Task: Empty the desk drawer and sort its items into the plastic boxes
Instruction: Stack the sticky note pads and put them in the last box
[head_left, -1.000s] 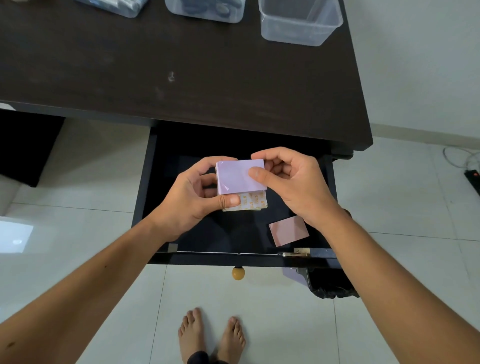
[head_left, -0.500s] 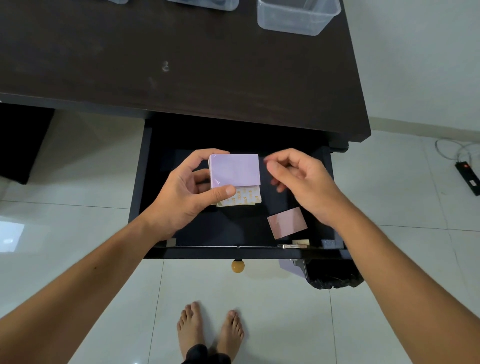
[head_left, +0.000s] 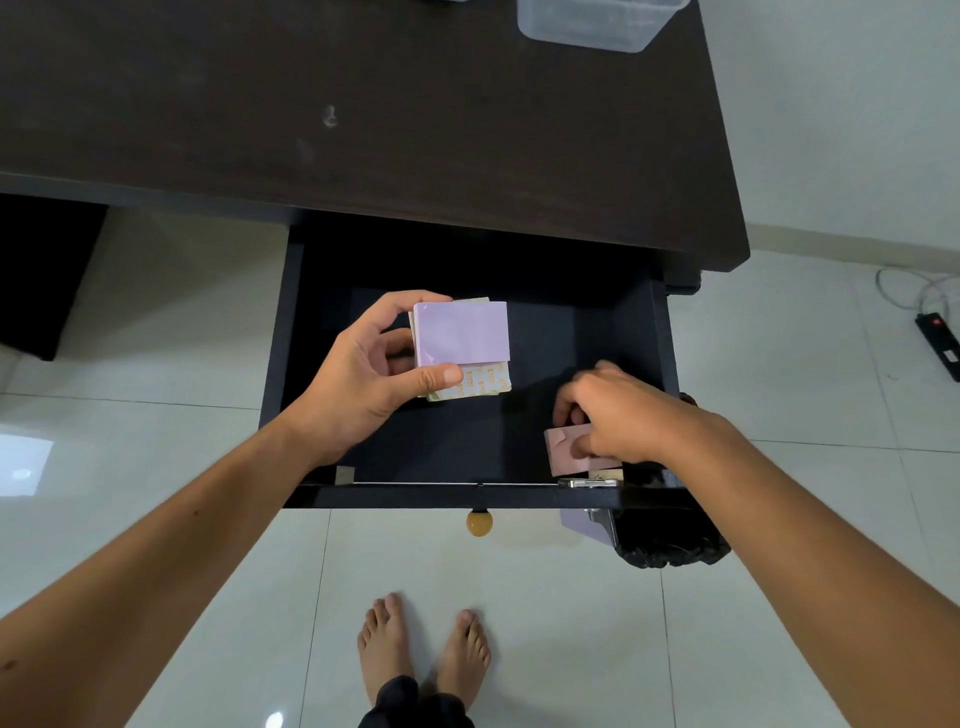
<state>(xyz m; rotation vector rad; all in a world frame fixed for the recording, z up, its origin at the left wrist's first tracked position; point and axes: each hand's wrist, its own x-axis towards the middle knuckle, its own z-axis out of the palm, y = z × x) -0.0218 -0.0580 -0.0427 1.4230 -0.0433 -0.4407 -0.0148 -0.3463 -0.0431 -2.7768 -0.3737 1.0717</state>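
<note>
Plain lilac on the top pad (head_left: 461, 332) of the stack, glossy with a pale sheen. Cream with small orange-yellow marks in rows on the patterned pad (head_left: 480, 382) beneath it. Dusty pink, unpatterned, on the pad (head_left: 563, 449) lying low in the drawer (head_left: 550, 332). Black throughout the drawer, inside and on its front edge. Dark brown, nearly black, on the desk top (head_left: 363, 104), with a few faint pale smudges. Clear, colourless plastic for the box (head_left: 597, 26) at the top edge. Amber-yellow on the round knob (head_left: 479, 523). Pale grey-white glossy tiles on the floor (head_left: 545, 597), crossed by thin darker grout lines. Black on the power strip (head_left: 940, 338), with a small red spot.
</note>
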